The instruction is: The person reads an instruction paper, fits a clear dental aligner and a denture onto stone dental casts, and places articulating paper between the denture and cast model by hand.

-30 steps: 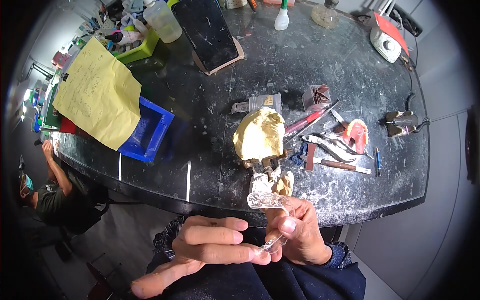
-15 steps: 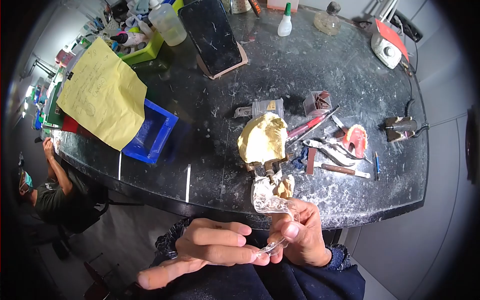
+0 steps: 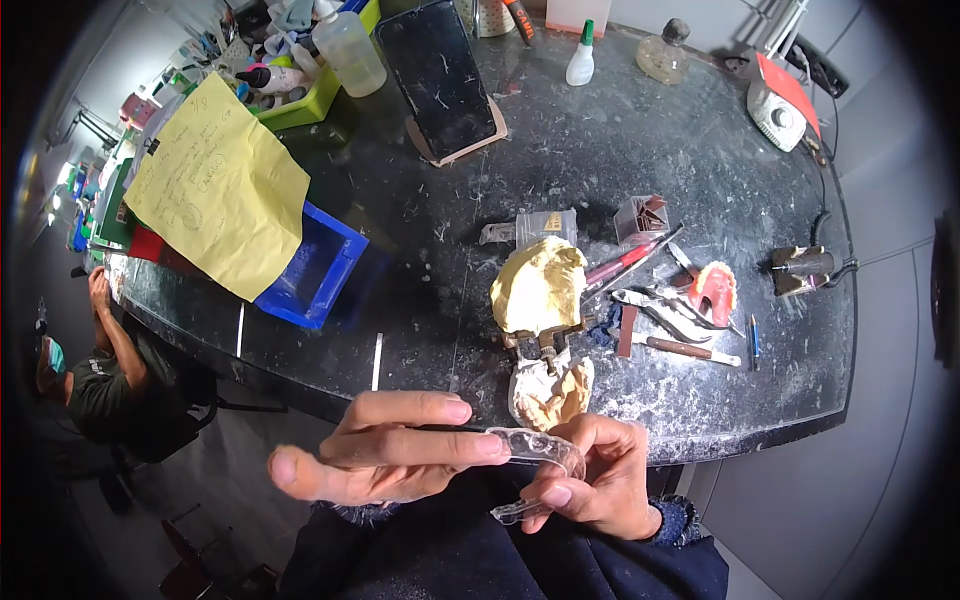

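A clear plastic dental tray [image 3: 535, 445], curved like an arch, is pinched between the thumb and fingers of my right hand [image 3: 605, 480]. My left hand [image 3: 400, 450] is open beside it, one digit stretched away to the left and a fingertip touching the tray's upper end. Just beyond my hands, at the bench edge, stands a metal articulator [image 3: 548, 348]. It carries a pale yellow plaster cast [image 3: 540, 285] on the far side. A white and tan dental cast [image 3: 552, 392] lies on its near side.
Right of the casts lie pliers [image 3: 675, 312], a brown-handled knife [image 3: 690, 350], a pink denture [image 3: 714, 290] and a small box [image 3: 640, 218]. A phone [image 3: 440, 80] stands at the back; a blue tray [image 3: 320, 275] with a yellow note [image 3: 225, 190] is left. A masked person [image 3: 105, 370] sits far left.
The clear tray has turned and moved slightly down, uncovering the near cast. My left fingers have risen from its lower end to its upper end. The view has shifted slightly.
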A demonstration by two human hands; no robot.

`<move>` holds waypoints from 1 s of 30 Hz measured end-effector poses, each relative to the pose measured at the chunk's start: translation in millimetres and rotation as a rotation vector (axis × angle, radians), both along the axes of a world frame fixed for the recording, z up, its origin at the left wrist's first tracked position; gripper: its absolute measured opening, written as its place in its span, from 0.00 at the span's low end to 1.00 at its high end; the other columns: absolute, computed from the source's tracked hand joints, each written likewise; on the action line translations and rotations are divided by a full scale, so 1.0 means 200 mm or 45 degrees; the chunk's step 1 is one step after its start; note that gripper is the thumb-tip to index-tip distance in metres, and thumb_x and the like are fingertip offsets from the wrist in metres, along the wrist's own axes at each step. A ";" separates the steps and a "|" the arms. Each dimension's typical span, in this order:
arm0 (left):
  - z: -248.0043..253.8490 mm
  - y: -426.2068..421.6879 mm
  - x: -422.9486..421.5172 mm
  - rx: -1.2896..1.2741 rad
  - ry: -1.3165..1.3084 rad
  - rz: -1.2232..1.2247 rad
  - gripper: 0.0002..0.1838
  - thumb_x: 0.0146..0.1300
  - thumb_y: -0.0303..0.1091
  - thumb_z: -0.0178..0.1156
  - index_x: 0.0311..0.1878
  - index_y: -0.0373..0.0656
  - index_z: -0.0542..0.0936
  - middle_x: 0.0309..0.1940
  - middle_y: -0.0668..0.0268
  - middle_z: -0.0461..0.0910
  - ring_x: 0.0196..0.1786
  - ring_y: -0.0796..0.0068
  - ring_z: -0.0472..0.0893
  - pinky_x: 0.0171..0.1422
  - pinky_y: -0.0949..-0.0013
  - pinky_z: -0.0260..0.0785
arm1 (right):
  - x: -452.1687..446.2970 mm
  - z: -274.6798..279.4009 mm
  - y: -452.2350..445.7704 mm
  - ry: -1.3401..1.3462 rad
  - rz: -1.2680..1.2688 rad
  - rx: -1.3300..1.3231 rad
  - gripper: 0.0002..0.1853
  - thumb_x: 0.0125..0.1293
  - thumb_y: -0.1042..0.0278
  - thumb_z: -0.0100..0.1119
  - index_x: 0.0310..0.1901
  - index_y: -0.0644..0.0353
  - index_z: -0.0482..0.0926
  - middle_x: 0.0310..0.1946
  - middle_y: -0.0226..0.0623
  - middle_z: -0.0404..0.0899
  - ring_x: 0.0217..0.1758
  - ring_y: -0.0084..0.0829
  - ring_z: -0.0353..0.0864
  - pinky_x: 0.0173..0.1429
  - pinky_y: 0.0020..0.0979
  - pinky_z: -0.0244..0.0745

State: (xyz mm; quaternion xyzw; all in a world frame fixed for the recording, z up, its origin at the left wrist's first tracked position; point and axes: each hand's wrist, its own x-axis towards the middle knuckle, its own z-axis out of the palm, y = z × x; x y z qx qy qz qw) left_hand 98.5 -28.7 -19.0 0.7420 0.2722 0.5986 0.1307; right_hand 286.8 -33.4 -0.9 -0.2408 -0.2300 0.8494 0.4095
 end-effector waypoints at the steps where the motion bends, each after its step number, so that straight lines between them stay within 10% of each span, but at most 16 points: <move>1: 0.00 0.00 0.00 0.025 0.021 0.014 0.57 0.54 0.21 0.62 0.68 0.52 0.24 0.36 0.60 0.81 0.41 0.68 0.76 0.37 0.77 0.74 | 0.00 0.00 0.00 0.000 0.012 -0.013 0.05 0.53 0.86 0.60 0.27 0.72 0.74 0.28 0.41 0.76 0.29 0.28 0.82 0.33 0.25 0.83; 7: -0.07 0.03 -0.01 0.161 -0.259 0.102 0.56 0.56 0.30 0.63 0.68 0.46 0.25 0.34 0.62 0.81 0.38 0.69 0.76 0.38 0.73 0.76 | 0.00 -0.01 -0.01 -0.111 -0.079 0.125 0.05 0.53 0.84 0.62 0.27 0.70 0.75 0.26 0.40 0.77 0.27 0.24 0.81 0.30 0.23 0.80; 10: 0.02 0.01 0.01 -0.283 -0.468 0.034 0.59 0.53 0.34 0.67 0.66 0.36 0.24 0.34 0.52 0.80 0.31 0.69 0.78 0.33 0.73 0.76 | 0.02 -0.07 0.03 -0.673 -0.142 0.965 0.06 0.50 0.82 0.66 0.27 0.70 0.77 0.27 0.40 0.79 0.25 0.22 0.80 0.28 0.24 0.77; 14: 0.05 -0.04 -0.05 -0.872 -0.621 -0.465 0.64 0.42 0.16 0.70 0.67 0.40 0.25 0.33 0.48 0.79 0.37 0.62 0.83 0.39 0.69 0.79 | 0.01 -0.03 0.06 -0.957 -0.236 1.352 0.12 0.47 0.70 0.72 0.33 0.64 0.81 0.28 0.35 0.80 0.25 0.25 0.80 0.27 0.25 0.75; 30: 0.01 -0.07 -0.02 -0.464 -0.611 -0.554 0.57 0.51 0.09 0.57 0.66 0.46 0.21 0.31 0.42 0.78 0.32 0.54 0.82 0.37 0.57 0.80 | -0.04 -0.03 0.05 -1.030 -0.453 1.552 0.17 0.43 0.62 0.70 0.36 0.59 0.83 0.26 0.30 0.79 0.26 0.23 0.81 0.24 0.21 0.76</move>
